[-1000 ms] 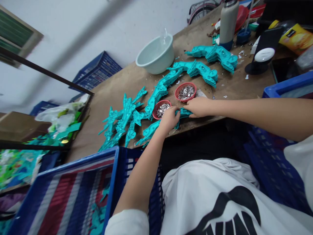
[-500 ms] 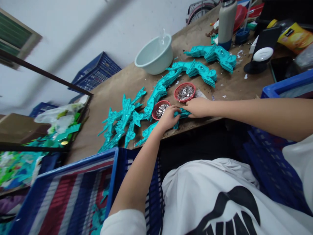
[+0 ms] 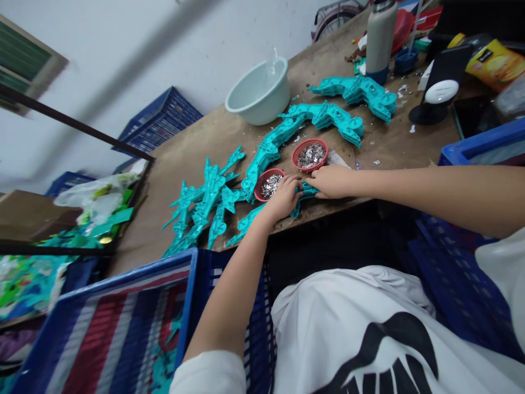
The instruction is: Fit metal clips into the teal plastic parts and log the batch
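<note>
My left hand point(image 3: 285, 197) is bent over the near table edge, its fingers curled on a turquoise plastic part point(image 3: 308, 190) and close to a small red basket point(image 3: 261, 185) of shiny metal pieces. My right hand point(image 3: 331, 180) grips the same part from the right, fingertips pressed together on it. Just behind the hands stands a second red basket point(image 3: 310, 155) with more small metal pieces. Left of my left hand another turquoise piece point(image 3: 247, 220) lies on the table. My palms hide much of the gripped part.
Turquoise parts point(image 3: 213, 191) are heaped on the table's left, and a row of them point(image 3: 266, 148) runs behind the baskets. Farther back are a pale basin point(image 3: 262, 101), a bottle point(image 3: 378, 41) and a phone stand point(image 3: 435, 90). A blue crate point(image 3: 192, 284) stands at the lower left.
My left hand's fingers have shifted slightly over the turquoise part. My right hand stays in place, and the surroundings look the same apart from a slight camera movement.
</note>
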A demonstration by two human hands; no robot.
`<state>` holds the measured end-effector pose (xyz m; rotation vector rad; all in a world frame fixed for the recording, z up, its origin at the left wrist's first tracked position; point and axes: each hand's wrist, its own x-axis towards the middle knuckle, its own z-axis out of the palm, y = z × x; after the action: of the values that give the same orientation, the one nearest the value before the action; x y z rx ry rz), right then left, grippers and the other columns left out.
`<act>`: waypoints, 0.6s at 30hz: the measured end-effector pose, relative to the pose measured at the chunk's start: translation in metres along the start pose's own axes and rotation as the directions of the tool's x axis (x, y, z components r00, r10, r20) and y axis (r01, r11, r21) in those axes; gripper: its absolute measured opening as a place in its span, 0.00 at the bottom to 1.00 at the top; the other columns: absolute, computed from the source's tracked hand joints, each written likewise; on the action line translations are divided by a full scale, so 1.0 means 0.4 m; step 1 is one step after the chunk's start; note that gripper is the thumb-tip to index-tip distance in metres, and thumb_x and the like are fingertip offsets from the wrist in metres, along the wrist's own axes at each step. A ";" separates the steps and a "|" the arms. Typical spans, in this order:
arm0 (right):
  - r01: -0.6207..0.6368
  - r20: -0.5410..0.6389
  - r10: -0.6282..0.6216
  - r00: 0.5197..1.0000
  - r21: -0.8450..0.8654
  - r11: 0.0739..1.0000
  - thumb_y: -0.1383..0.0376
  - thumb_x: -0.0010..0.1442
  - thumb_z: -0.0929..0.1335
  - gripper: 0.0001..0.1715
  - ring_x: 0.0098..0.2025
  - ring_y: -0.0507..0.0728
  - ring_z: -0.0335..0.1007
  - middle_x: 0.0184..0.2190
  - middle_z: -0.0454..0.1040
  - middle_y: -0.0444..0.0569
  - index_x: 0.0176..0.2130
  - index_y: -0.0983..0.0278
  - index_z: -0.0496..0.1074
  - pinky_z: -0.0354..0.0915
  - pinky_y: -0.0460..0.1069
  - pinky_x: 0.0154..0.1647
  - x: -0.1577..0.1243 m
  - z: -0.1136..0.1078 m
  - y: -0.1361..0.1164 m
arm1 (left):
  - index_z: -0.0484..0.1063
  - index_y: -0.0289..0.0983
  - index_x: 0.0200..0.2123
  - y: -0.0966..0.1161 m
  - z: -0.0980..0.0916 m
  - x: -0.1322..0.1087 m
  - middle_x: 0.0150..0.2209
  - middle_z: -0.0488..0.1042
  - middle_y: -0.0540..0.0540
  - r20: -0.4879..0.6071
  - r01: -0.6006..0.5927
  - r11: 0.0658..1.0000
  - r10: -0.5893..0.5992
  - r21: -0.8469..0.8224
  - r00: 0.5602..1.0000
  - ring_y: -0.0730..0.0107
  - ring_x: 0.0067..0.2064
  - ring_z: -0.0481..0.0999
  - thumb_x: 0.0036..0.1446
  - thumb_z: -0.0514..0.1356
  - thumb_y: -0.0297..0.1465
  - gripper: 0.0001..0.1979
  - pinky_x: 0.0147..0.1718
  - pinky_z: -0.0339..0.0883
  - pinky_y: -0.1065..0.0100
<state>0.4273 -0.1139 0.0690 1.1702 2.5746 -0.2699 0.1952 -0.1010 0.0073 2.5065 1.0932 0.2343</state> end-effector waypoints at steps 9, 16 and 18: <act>0.007 0.012 -0.006 1.000 -0.017 1.000 0.56 0.77 0.68 0.31 0.59 0.70 0.79 0.61 0.79 0.66 0.70 0.71 0.69 0.71 0.56 0.50 -0.004 -0.006 -0.002 | 0.68 0.41 0.48 -0.012 -0.007 0.002 0.67 0.73 0.32 0.013 -0.048 0.999 0.048 0.004 0.999 0.47 0.72 0.69 0.71 0.57 0.27 0.06 0.73 0.63 0.37; 0.011 0.000 -0.011 1.000 -0.013 1.000 0.56 0.76 0.69 0.31 0.59 0.70 0.80 0.60 0.79 0.66 0.69 0.71 0.70 0.71 0.55 0.51 0.002 0.000 0.001 | 0.68 0.41 0.48 -0.006 -0.013 -0.005 0.68 0.72 0.32 0.008 -0.021 0.999 0.021 -0.025 1.000 0.49 0.73 0.68 0.71 0.58 0.27 0.04 0.74 0.62 0.39; 0.014 0.001 -0.014 1.000 -0.005 1.000 0.56 0.76 0.69 0.31 0.59 0.70 0.80 0.61 0.79 0.66 0.69 0.71 0.69 0.71 0.55 0.50 0.002 0.001 0.002 | 0.68 0.41 0.47 -0.006 -0.016 -0.007 0.69 0.72 0.33 0.009 0.002 0.999 -0.002 -0.049 1.000 0.51 0.73 0.69 0.72 0.59 0.28 0.03 0.75 0.61 0.41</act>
<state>0.4274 -0.1129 0.0685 1.1509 2.5816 -0.2664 0.1896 -0.0999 0.0122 2.4608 1.0737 0.2462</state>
